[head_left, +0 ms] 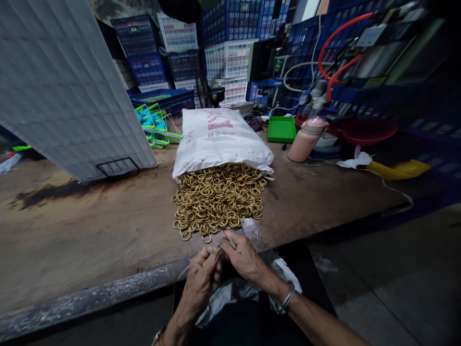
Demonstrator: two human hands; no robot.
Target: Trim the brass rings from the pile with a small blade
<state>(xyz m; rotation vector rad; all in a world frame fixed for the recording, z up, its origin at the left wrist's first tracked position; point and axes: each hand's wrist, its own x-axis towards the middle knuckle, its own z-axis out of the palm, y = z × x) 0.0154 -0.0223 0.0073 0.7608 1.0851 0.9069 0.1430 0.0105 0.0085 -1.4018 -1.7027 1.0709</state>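
My left hand (203, 270) is closed in a pinch at the table's front edge, with a small brass-coloured ring (219, 249) showing only in part at its fingertips. Close against it, my right hand (244, 254) grips a slim silver hand tool (231, 242) with a thin tip; the fingers cover too much of it to tell its exact kind. Just beyond both hands lies a heap of brass-coloured rings (219, 202), spilling from the mouth of a white printed sack (219, 137). One loose ring (206, 239) lies at the heap's near edge.
A tall pale ribbed panel (72, 86) stands on the left of the wooden table (108, 240). Bright green and teal clamp-like pieces (156, 125) lie behind it. To the right are a green tray (281, 129), a pink bottle (306, 142) and a yellow scoop-like piece (399, 169). Stacked crates (230, 57) fill the back.
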